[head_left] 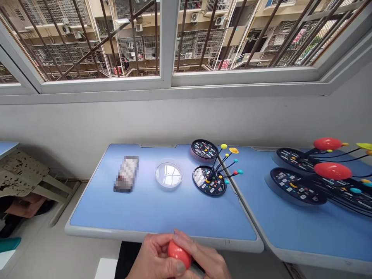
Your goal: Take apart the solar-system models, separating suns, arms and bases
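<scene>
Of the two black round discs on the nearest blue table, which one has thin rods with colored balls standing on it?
The front disc carries the rods; the disc behind it has none.

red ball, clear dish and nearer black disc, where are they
red ball (179, 252), head view, on its exposed red side
clear dish (168, 174), head view, on its middle
nearer black disc (214, 189), head view, on its printed face

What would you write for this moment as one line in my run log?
left hand: holding red ball | right hand: holding it too | nearby: blue table, clear round dish, black disc stand
</scene>
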A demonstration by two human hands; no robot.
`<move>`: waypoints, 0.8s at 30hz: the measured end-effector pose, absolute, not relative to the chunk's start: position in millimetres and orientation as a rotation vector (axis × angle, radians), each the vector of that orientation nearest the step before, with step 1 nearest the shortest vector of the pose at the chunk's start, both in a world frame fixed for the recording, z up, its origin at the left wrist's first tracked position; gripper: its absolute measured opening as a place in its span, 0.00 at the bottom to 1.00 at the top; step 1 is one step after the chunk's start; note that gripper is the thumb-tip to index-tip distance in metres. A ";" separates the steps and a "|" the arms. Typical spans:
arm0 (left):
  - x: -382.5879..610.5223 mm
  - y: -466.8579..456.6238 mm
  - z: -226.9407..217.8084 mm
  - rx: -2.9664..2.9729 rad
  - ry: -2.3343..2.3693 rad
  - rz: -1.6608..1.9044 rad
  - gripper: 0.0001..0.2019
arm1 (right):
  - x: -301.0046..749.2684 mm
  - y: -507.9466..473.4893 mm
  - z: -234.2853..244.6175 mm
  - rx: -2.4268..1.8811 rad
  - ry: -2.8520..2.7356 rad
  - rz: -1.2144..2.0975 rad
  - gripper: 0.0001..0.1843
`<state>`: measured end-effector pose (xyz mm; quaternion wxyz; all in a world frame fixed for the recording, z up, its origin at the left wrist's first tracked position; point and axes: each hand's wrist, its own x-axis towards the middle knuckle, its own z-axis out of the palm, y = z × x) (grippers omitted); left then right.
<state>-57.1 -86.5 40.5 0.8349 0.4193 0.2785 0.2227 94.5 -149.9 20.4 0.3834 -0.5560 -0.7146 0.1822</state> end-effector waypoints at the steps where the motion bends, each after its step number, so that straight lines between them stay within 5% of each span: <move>1: -56.5 -87.3 41.0 0.877 0.591 0.489 0.20 | 94.3 -150.2 19.4 -1.421 -1.815 0.446 0.27; 24: -55.9 -85.2 26.8 1.062 0.668 0.411 0.24 | 84.4 -130.6 12.3 -1.286 -1.877 0.196 0.22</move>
